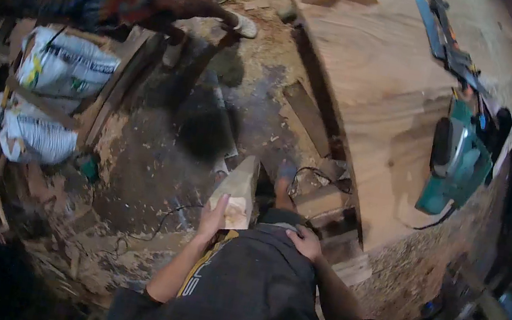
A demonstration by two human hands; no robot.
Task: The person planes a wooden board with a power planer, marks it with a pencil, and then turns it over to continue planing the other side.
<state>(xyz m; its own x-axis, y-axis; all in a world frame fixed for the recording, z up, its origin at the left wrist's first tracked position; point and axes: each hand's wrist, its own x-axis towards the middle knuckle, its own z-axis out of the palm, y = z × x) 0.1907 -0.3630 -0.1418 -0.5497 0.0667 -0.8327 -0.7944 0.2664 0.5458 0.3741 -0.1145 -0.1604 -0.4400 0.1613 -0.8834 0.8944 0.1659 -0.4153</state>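
In the head view, my left hand (212, 219) is closed on the side of a pale block of wood (239, 187). This block tapers toward its far end and has a lighter cut face close to me. At the hem of my dark shirt (237, 278), beside my thigh, my right hand (305, 242) has its fingers bent on the cloth. The underside of the block is hidden.
On my right, a large wooden slab (372, 105) carries a green power planer (460, 162) with a cord. White sacks (66, 66) stand at left. Another person (187, 5) stands ahead at upper left. Wood scraps, shavings and a cable (158, 228) litter the floor.
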